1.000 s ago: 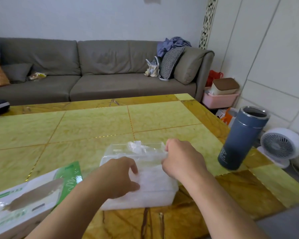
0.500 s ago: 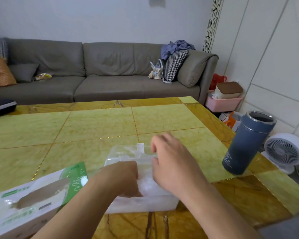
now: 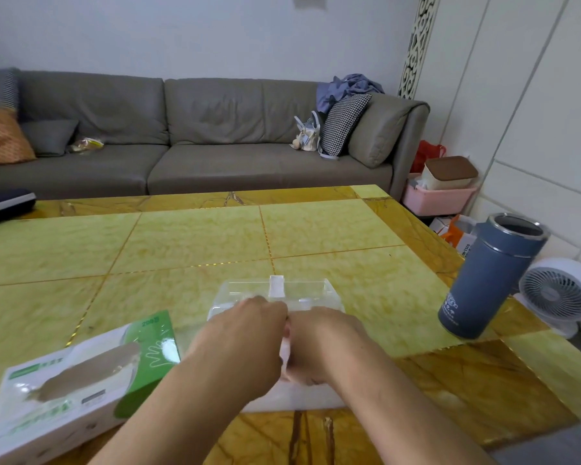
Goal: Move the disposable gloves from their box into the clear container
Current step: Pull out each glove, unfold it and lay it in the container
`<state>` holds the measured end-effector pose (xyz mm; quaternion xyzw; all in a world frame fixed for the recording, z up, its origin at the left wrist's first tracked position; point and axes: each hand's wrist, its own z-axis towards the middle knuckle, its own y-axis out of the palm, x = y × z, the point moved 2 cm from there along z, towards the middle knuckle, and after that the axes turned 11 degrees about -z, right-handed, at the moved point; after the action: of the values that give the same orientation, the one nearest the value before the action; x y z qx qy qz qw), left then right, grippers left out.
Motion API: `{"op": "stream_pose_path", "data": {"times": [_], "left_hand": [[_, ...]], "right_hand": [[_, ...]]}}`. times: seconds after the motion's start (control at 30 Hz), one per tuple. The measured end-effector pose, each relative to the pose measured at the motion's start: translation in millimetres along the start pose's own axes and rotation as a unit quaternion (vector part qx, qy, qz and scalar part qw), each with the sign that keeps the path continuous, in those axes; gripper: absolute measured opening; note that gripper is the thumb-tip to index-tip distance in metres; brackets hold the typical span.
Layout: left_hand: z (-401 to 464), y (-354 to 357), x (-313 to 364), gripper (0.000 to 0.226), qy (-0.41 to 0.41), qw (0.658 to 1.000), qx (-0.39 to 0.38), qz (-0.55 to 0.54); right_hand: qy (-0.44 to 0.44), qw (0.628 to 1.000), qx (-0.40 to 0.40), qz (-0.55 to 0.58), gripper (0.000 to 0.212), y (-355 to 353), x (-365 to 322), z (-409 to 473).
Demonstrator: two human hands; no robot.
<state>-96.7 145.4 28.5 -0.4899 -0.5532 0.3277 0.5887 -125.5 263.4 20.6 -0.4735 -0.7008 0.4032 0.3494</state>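
Observation:
The clear container (image 3: 319, 290) stands on the table near its front edge, its lid tipped open at the back. A white wad of disposable gloves (image 3: 299, 396) fills it. My left hand (image 3: 245, 337) and my right hand (image 3: 326, 344) meet knuckle to knuckle over the container. Their fingers curl down into the gloves, and the fingertips are hidden. The white and green glove box (image 3: 74, 391) lies flat at the lower left, beside my left forearm, its oval opening facing up.
A tall blue tumbler (image 3: 487, 280) without a lid stands near the table's right edge. A white fan (image 3: 557, 293) sits on the floor beyond it. A dark flat object (image 3: 4, 203) lies at the far left. A grey sofa (image 3: 182, 146) runs behind the table.
My right hand has come down from the container's back rim onto the gloves, beside my left hand. My left hand has shifted slightly right. The view has tilted up a little.

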Motion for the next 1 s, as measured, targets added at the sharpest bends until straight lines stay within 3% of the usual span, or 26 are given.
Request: {"op": "stream_pose_path", "data": {"times": [0.07,0.2,0.47,0.6,0.73,0.8,0.9,1.0], "left_hand": [[3.7,6.8,-6.1,0.042,-0.026,0.999,-0.031,0.005],[9.3,15.3,-18.1,0.041,-0.08,0.994,-0.065,-0.023],[21.4,14.3,-10.3,0.045,-0.138,0.979,-0.148,-0.026],[14.7,11.4,-14.3,0.046,-0.138,0.978,-0.13,-0.088],[-8.1,1.3,-9.5,0.021,-0.077,0.997,-0.027,0.012],[-16.4,-4.1,-3.0,0.031,-0.044,0.998,0.023,0.048],[-15.4,-3.5,-4.9,0.036,-0.043,0.998,0.006,0.044],[-10.5,3.7,-12.9,0.008,-0.068,0.997,-0.013,0.034]], "right_hand": [[-0.005,1.0,0.004,-0.011,0.025,0.5,-0.9,1.4],[-0.007,1.0,0.026,0.006,0.038,4.1,1.9,-4.7],[0.024,0.998,0.036,0.045,0.04,7.3,5.5,-9.5],[0.015,0.999,0.026,0.037,0.01,6.6,2.0,-11.1],[0.03,0.998,-0.053,-0.007,0.024,9.5,-2.2,8.5],[0.026,0.997,-0.065,-0.01,0.026,9.6,-3.3,15.5],[0.03,0.997,-0.068,-0.005,0.021,11.2,-3.8,16.4],[0.052,0.998,-0.037,0.009,0.017,16.1,-2.5,15.7]]}}
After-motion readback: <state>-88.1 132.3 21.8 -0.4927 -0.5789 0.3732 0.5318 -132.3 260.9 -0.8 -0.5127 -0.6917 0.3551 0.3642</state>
